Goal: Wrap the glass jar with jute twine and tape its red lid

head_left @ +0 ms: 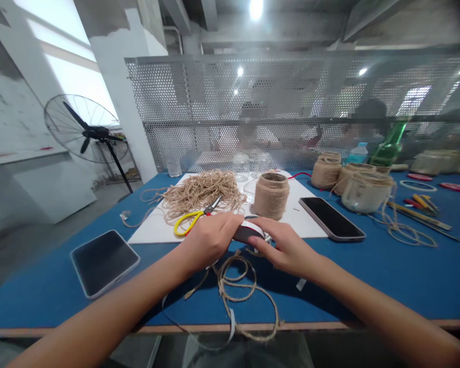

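My left hand (209, 237) and my right hand (285, 245) meet over the blue table, both closed on a dark round lid (247, 232) with a white strip round its rim. A thin white strip (232, 327) trails from it toward the table's front edge. A loose loop of jute twine (239, 286) lies just below my hands. Behind them, yellow-handled scissors (193, 217) rest on a white board (149, 232), beside a tangled twine pile (203, 191) and a twine-wrapped jar (271, 195).
One phone (331, 218) lies right of the board, another (103, 260) at the left. Several twine-covered jars (352, 181), a green bottle (389, 145), pencils (421, 204) and rings sit at the right. A perforated screen (299, 102) backs the table, people behind it. A fan (86, 130) stands left.
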Available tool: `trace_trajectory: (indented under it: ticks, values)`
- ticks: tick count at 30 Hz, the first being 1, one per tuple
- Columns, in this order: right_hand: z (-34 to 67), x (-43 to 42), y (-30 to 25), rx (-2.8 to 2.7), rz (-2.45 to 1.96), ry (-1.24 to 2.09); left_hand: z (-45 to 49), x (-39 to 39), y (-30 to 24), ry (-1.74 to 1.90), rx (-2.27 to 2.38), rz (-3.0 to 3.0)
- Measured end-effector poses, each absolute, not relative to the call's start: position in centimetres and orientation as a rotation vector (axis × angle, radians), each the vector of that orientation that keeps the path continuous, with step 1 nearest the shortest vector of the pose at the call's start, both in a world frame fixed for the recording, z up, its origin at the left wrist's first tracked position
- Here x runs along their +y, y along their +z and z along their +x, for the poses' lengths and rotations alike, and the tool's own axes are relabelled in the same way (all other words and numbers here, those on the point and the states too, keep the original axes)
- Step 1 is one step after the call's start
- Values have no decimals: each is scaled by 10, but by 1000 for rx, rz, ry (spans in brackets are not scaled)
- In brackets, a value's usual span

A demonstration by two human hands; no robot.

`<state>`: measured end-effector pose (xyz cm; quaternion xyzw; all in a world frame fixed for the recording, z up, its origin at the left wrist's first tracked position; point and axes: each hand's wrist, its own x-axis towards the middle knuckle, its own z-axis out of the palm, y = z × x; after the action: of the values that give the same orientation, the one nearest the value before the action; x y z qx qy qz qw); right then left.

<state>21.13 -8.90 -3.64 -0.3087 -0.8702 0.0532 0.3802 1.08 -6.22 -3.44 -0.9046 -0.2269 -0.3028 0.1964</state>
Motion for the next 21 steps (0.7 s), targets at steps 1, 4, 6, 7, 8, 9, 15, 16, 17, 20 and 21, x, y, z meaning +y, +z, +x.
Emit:
trace_trajectory:
  ticks: [1, 4, 6, 7, 8, 9, 15, 16, 17, 20, 21]
  values:
    - [211, -88, -37, -2232, -786, 97, 11, -63, -34, -833, -636, -2532]
    - [211, -86, -41, -2217, -772, -55, 13, -65, -32, -858, -639, -2552]
    - [212, -86, -42, -2185, -766, -132, 13, -65, -33, -926, -656, -2545]
    - [212, -86, -41, -2176, -772, -129, 13, -65, -33, -959, -658, -2540]
    - [213, -86, -41, -2162, -789, -90, 13, -64, -33, -984, -648, -2542]
    - [213, -86, -40, -2148, -814, -8, 12, -63, -33, -1007, -624, -2552]
    - [212, -81, -40, -1970, -688, 1003, 6, -60, -29, -1151, -255, -2619]
    - [210, -80, -41, -1916, -644, 1165, 6, -61, -28, -1132, -179, -2629]
    - [208, -80, -42, -1854, -610, 1323, 6, -61, -28, -1108, -115, -2634]
    - [202, -81, -43, -1605, -555, 1730, 5, -62, -28, -1059, -54, -2630]
    - [201, -82, -44, -1512, -558, 1823, 6, -62, -28, -1055, -73, -2630]
